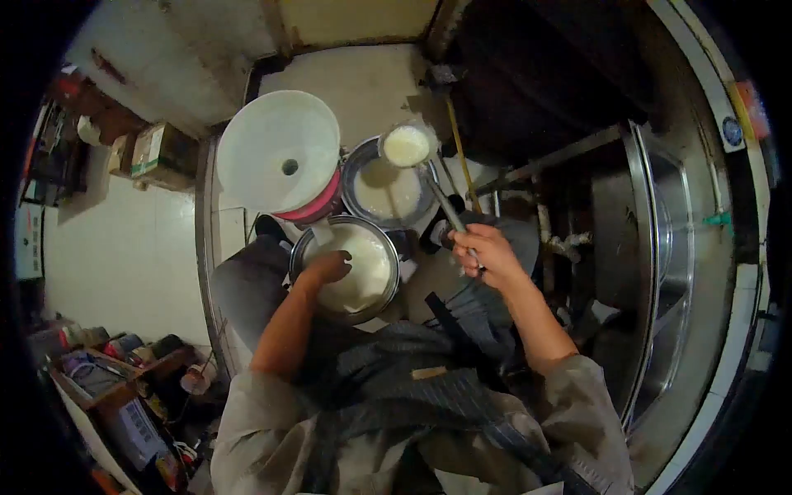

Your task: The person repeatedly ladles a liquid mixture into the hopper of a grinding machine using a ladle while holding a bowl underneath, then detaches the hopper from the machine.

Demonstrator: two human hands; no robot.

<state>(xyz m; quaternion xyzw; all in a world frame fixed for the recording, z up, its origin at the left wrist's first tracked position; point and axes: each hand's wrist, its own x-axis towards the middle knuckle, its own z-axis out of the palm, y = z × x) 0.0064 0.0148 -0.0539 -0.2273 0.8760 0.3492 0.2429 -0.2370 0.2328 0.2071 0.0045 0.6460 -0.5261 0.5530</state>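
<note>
My right hand [487,254] is wrapped round the handle of a metal ladle [407,147]. The ladle's bowl, full of pale creamy liquid, is above a metal pot [349,183] that holds more of this liquid. Over the nearer metal pot [398,279], also with pale liquid inside, is my left hand [330,267], its fingers curled by a flat whitish piece [322,234] at the pot's far left rim. Whether the fingers grip that piece is unclear.
A big round white lid or tray [280,144] lies on a pink tub [320,206] at the left. Cardboard boxes [165,157] stand farther left, a crate of tools [99,375] at lower left. A metal-framed unit [648,272] runs along the right.
</note>
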